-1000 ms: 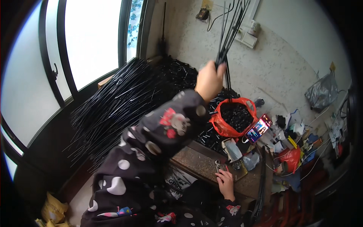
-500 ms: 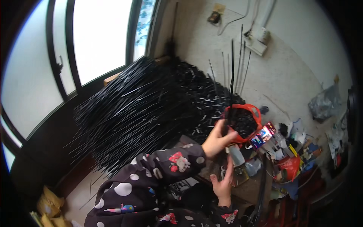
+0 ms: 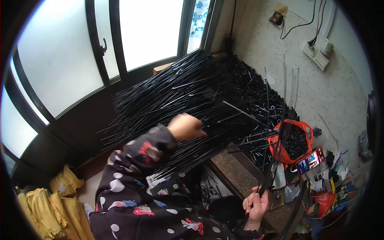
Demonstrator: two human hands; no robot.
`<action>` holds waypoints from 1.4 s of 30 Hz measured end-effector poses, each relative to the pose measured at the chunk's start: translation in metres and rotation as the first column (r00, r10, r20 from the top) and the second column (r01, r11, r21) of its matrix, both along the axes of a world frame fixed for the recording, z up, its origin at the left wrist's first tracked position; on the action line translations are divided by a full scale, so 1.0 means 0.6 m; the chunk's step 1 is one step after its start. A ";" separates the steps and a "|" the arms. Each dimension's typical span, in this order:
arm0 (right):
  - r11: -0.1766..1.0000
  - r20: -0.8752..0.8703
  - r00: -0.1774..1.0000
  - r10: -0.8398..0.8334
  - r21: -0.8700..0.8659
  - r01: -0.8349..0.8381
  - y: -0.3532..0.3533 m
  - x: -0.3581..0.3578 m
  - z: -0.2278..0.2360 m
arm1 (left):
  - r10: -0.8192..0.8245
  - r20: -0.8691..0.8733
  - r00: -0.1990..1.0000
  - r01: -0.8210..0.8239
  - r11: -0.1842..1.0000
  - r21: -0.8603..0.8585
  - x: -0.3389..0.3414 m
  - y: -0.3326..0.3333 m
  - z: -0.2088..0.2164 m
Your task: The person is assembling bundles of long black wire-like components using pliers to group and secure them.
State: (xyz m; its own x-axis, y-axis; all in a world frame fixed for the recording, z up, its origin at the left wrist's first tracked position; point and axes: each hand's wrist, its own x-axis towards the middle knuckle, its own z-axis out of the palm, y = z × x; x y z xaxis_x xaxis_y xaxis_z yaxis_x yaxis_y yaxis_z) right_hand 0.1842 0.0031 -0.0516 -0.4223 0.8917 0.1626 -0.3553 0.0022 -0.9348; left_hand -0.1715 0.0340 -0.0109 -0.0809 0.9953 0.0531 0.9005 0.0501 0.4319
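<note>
My left hand (image 3: 186,127) is over a big pile of long, thin black strips (image 3: 168,96). It is bent at the wrist and slightly blurred; its fingers are mostly hidden, so whether it grips a strip does not show. Down at the right, my right hand (image 3: 256,206) has its fingers closed around a few long black strips (image 3: 274,170). Their upper ends rise in front of a red plastic bag (image 3: 277,146), which holds small black pieces (image 3: 298,140).
A heap of short black pieces (image 3: 250,84) lies against the wall. The worn wooden bench (image 3: 236,170) carries a lit phone (image 3: 310,161) and clutter at its right. Yellow sacks (image 3: 42,210) stand lower left, below the windows (image 3: 150,32).
My left hand has left the upright strips by the red bag and moved left over the pile. My right hand, open before, now holds strips. The whole view has shifted.
</note>
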 end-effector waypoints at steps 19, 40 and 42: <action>0.980 0.091 0.989 -0.117 -0.150 0.130 0.005 0.009 0.013 | 0.283 -0.048 0.958 -0.162 0.670 0.724 -0.171 0.007 0.005; 0.972 0.211 0.949 -0.233 0.064 0.225 -0.007 0.014 -0.040 | 0.064 0.988 -0.137 0.211 0.977 -0.034 0.408 0.067 0.005; 0.988 0.112 0.989 -0.099 0.130 0.084 -0.016 0.011 -0.057 | 0.119 0.972 -0.204 0.477 0.879 -0.007 0.384 0.076 0.019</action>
State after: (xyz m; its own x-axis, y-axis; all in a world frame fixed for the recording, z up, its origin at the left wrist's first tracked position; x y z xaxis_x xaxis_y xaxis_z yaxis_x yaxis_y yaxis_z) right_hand 0.1907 -0.0064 -0.0858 -0.3626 0.9034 0.2290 -0.2355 0.1490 -0.9604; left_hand 0.0589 0.0794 0.0002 0.4456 0.8898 -0.0983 -0.5293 0.3505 0.7727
